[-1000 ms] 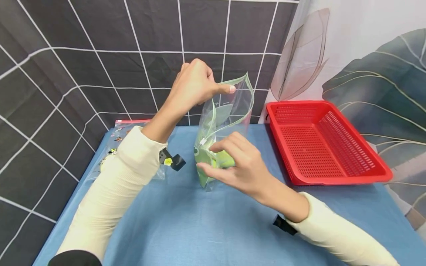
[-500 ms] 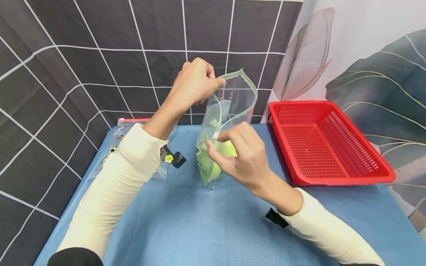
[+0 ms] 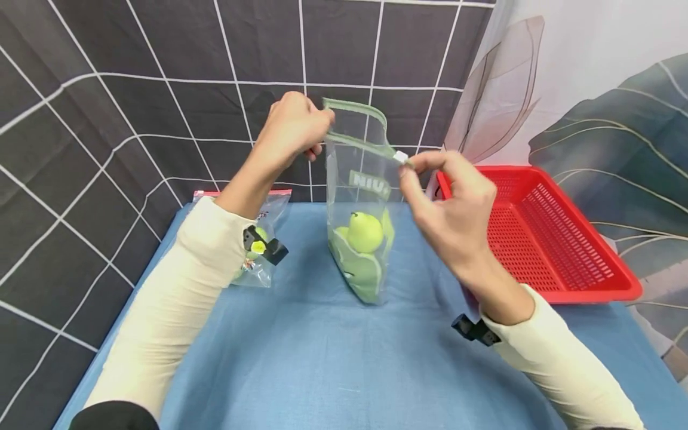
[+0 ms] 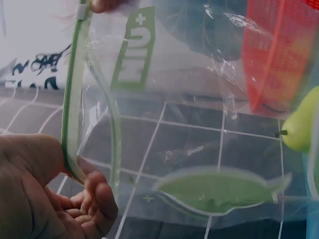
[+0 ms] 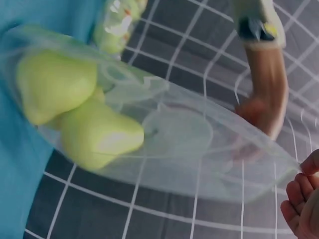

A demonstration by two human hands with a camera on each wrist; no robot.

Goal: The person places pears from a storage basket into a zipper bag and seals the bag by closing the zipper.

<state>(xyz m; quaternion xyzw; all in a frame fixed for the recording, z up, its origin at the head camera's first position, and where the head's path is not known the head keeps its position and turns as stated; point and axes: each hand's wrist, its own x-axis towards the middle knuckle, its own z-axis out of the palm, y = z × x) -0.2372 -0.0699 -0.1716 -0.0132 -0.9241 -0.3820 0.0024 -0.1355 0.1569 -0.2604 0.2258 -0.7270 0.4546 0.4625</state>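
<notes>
A clear zip bag [image 3: 344, 173] with green edging and green print stands upright on the blue cloth, its mouth open. Pears [image 3: 365, 233] lie at its bottom; the right wrist view shows pears [image 5: 102, 134] through the plastic. My left hand [image 3: 292, 128] pinches the left corner of the bag's rim. With thumb and forefinger, my right hand [image 3: 451, 203] pinches the right end of the rim, beside the white slider [image 3: 401, 157]. In the left wrist view the left hand [image 4: 60, 189] grips the green zip strip [image 4: 74, 89].
A second clear bag [image 3: 274, 209] with a red top edge and green fruit lies behind my left forearm. On the right sits a red perforated basket [image 3: 570, 239], partly behind my right hand. A dark gridded curtain [image 3: 188, 107] hangs behind the blue-covered table [image 3: 322, 370].
My right hand has risen from the bag's front to the rim's right end and pinches it there. The left hand has shifted left, and the bag's mouth is stretched between both hands.
</notes>
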